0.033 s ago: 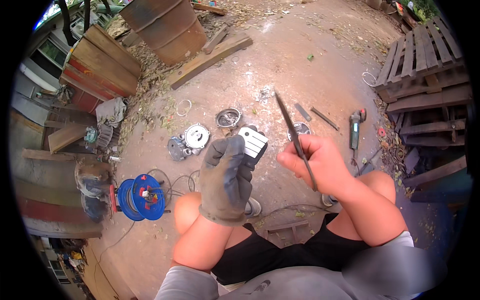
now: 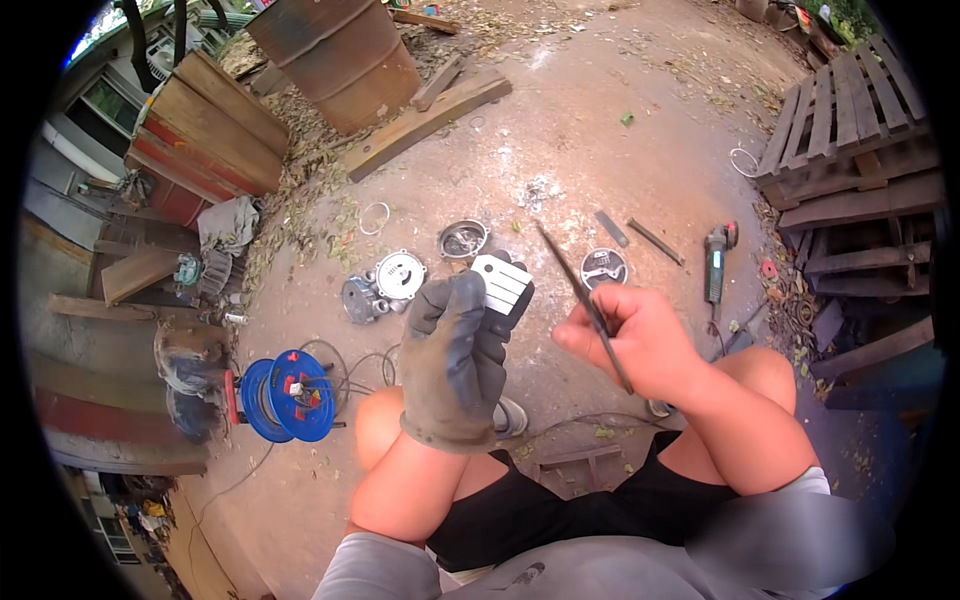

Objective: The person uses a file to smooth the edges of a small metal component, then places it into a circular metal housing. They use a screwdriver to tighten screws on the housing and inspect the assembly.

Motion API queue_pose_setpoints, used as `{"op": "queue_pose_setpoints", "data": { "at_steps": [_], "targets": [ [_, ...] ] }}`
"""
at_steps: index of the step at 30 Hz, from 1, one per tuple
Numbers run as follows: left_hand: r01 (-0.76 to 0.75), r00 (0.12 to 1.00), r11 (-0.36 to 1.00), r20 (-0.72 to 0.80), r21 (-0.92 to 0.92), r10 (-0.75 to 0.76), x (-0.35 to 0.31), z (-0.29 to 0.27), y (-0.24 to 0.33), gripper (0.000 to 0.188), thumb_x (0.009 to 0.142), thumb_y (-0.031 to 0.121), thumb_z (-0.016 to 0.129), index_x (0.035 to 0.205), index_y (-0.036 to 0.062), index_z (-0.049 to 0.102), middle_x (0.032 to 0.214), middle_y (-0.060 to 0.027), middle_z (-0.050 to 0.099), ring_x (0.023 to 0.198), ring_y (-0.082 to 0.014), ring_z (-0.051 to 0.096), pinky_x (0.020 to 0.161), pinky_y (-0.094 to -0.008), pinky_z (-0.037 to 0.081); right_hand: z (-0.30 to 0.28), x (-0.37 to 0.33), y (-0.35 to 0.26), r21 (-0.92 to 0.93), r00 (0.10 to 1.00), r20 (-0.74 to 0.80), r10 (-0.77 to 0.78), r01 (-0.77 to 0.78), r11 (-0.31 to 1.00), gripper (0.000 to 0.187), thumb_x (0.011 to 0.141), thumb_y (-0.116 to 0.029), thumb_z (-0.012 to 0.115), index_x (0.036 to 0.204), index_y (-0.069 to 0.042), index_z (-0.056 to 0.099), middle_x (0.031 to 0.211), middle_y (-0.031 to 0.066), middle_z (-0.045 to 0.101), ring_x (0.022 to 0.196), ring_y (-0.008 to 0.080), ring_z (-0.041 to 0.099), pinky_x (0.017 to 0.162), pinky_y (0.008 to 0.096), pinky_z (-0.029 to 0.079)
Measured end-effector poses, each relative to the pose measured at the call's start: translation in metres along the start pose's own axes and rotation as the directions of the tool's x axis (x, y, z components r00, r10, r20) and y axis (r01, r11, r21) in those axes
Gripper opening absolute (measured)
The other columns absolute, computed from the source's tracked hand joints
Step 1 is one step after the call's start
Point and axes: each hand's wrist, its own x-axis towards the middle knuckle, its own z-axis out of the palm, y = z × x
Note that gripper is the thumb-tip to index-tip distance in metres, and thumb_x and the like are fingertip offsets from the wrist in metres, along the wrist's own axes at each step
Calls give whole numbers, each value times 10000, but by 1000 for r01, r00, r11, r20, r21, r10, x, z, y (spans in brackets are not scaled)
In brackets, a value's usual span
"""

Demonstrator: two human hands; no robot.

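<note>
My left hand, in a grey work glove, grips a small pale metal plate with a round hole and several straight slots. The plate is held up in front of me, its face toward me. To its right my bare right hand is closed around a long, thin dark file. The file slants up and left, and its tapered tip stands apart from the plate. On the ground beyond my hands lie a round metal cover, an open round housing and a cast metal part with a round face.
An angle grinder lies at right, near a metal rod and a flat strip. At left stands a blue cable reel. Farther off are a rusty drum, a wooden beam and stacked pallets.
The file's tip has swung left and down, while the plate stays in my left hand with nearly the same pose. The whole view has shifted slightly.
</note>
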Motion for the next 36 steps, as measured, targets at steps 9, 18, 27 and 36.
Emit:
{"op": "queue_pose_setpoints", "data": {
  "at_steps": [9, 18, 27, 36],
  "targets": [
    [-108, 981, 987, 151, -120, 125, 0, -3, 2, 214, 1155, 150, 578, 1337, 103, 681, 1446, -211, 696, 1329, -424, 695, 1136, -614, 601, 18, -6, 32, -76, 998, 20, -51, 53, 996, 532, 870, -431, 963, 766, -33, 626, 663, 32, 555, 661, 120, 482, 595, 344, 452],
    [-76, 979, 983, 173, -167, 105, -3, -2, -1, 297, 1156, 140, 570, 1435, 69, 641, 1441, -203, 701, 1324, -403, 700, 1162, -625, 577, 17, -7, 25, -127, 999, 0, -32, 32, 991, 548, 871, -463, 956, 768, -20, 651, 651, 64, 582, 637, 134, 490, 581, 360, 456],
    [-44, 992, 980, 111, -195, 67, -6, 2, 0, 308, 1156, 145, 576, 1447, 54, 612, 1428, -195, 706, 1313, -383, 707, 1167, -607, 574, 20, -8, 23, -114, 1000, -6, -26, 25, 993, 551, 880, -458, 946, 758, -16, 641, 663, 100, 602, 624, 156, 526, 586, 373, 469],
    [-41, 988, 976, 139, -215, 72, -5, 0, -3, 301, 1163, 147, 562, 1444, 51, 613, 1424, -193, 709, 1312, -374, 710, 1175, -606, 570, 20, -8, 26, -168, 996, -29, -81, 75, 983, 577, 884, -483, 934, 750, -14, 625, 671, 126, 606, 613, 201, 535, 587, 388, 475]
  ]
}}
